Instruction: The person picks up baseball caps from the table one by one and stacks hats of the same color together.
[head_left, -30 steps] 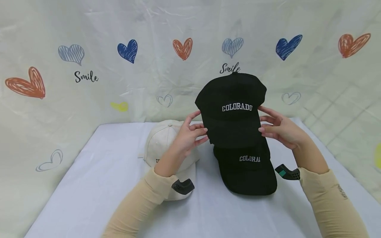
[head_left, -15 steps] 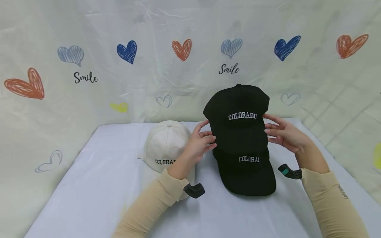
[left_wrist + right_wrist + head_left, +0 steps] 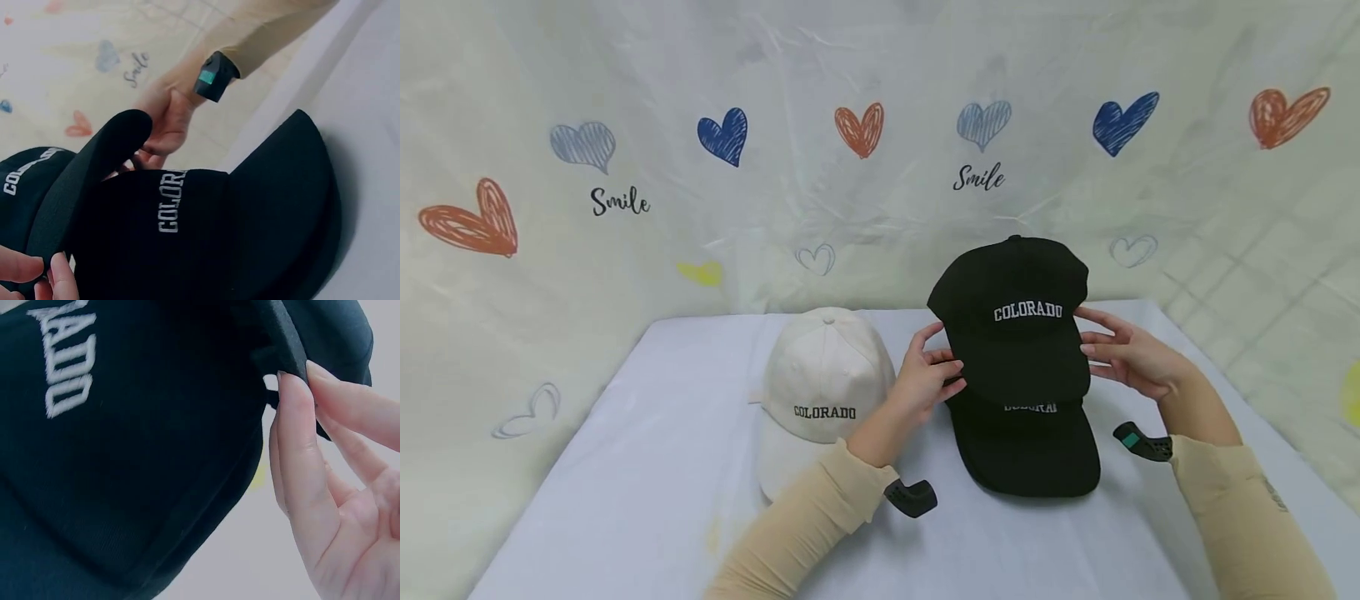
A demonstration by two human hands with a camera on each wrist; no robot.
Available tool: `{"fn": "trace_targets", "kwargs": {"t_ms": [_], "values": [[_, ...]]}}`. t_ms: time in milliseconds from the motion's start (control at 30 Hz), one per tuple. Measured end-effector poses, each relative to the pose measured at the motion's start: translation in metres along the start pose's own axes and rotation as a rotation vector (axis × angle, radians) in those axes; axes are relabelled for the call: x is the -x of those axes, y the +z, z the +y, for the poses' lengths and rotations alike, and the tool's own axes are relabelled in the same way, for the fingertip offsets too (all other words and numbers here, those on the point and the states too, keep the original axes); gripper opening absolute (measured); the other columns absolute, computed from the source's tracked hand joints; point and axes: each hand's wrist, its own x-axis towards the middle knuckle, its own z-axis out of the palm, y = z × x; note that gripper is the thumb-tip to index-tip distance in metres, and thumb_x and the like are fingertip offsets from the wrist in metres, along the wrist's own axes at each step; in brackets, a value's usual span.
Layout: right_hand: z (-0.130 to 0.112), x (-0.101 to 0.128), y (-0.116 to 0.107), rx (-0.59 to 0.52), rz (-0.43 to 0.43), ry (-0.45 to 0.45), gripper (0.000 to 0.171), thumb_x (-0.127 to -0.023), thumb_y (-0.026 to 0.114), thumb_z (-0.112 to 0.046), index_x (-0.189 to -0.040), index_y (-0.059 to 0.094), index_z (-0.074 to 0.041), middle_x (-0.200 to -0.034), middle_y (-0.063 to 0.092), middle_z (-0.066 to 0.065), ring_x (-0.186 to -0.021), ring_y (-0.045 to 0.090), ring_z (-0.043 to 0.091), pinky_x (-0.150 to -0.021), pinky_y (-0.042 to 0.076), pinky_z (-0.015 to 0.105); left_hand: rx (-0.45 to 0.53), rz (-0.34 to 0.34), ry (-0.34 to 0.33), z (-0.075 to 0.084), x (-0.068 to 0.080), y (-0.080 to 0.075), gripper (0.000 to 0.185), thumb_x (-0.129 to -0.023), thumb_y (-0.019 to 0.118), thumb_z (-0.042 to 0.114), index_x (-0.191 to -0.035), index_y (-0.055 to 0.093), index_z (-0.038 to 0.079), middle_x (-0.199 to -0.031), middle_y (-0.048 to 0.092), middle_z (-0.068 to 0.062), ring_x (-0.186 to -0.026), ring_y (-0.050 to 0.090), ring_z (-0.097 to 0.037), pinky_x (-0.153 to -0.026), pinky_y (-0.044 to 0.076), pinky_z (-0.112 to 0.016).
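Observation:
Both my hands hold a black cap (image 3: 1011,354) lettered COLORADO in the air, low over a second black cap (image 3: 1026,454) that lies on the table. My left hand (image 3: 942,354) pinches the left edge of its brim; in the left wrist view the fingertips (image 3: 37,272) grip that brim (image 3: 87,169) above the lying cap (image 3: 262,212). On the other side my right hand (image 3: 1093,337) holds the cap between thumb and fingers. The right wrist view shows its fingers (image 3: 300,444) against the edge of the held cap (image 3: 125,456). A white COLORADO cap (image 3: 820,383) sits left of my left hand.
The caps are on a table with a pale cloth (image 3: 625,500). A crinkled backdrop (image 3: 700,208) with hearts and the word Smile hangs close behind and wraps round both sides. A small dark camera is strapped at each wrist.
The held black cap has come down and a little to the right, and now hides most of the lower cap's lettering. My left arm has moved off the white cap, baring its lettering.

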Motion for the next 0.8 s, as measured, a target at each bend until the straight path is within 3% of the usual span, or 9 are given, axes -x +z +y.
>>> {"fn": "trace_targets", "kwargs": {"t_ms": [133,433,800], "values": [[0.007,0.005,-0.007,0.010,-0.003,0.036,0.057,-0.105,0.042,0.011,-0.138,0.061,-0.030,-0.115,0.069,0.006,-0.102,0.070,0.017,-0.087,0.059,0.032,0.000,0.003,-0.012,-0.008,0.001,0.003,0.066,-0.096,0.059,-0.012,-0.152,0.042,0.018,-0.102,0.054,-0.005,-0.085,0.056,-0.016,-0.083,0.059,-0.035],[0.012,0.013,-0.014,0.141,0.092,0.121,0.052,-0.105,0.045,0.007,-0.132,0.060,-0.035,-0.109,0.067,0.004,-0.095,0.069,0.016,-0.082,0.060,0.030,-0.022,0.025,-0.040,-0.021,0.000,0.006,0.066,-0.095,0.061,-0.013,-0.150,0.043,0.018,-0.099,0.051,-0.004,-0.086,0.057,-0.018,-0.085,0.060,-0.040],[0.019,0.021,-0.018,0.149,0.023,0.146,0.053,-0.105,0.044,0.007,-0.134,0.059,-0.036,-0.110,0.066,0.002,-0.095,0.068,0.014,-0.084,0.059,0.030,-0.025,0.037,-0.086,-0.033,0.006,0.006,0.064,-0.095,0.062,-0.011,-0.149,0.040,0.016,-0.100,0.051,-0.005,-0.088,0.060,-0.019,-0.086,0.060,-0.041]]}}
